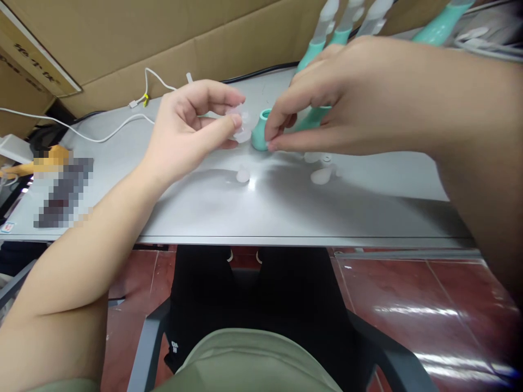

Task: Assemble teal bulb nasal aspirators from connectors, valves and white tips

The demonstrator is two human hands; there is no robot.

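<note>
My left hand [192,120] pinches a small translucent plastic piece [242,128] between thumb and fingers, above the grey table. Close to its right is a teal rubber bulb [259,133] with its round open neck facing up. My right hand [322,103] is at the bulb's right side, thumb and forefinger tips together; whatever they pinch is too small or hidden to make out. Another teal bulb [314,118] shows partly behind my right hand. A small translucent cap-like piece [242,174] lies below my left hand, and several more translucent pieces [321,175] lie under my right.
Several teal bulbs with clear nozzles [326,24] stand at the back right, against cardboard [163,32]. A white cable [110,136] runs across the left, near a yellow-orange object [57,158] and a blurred dark item [65,193]. The table's front edge [245,240] is close to my lap.
</note>
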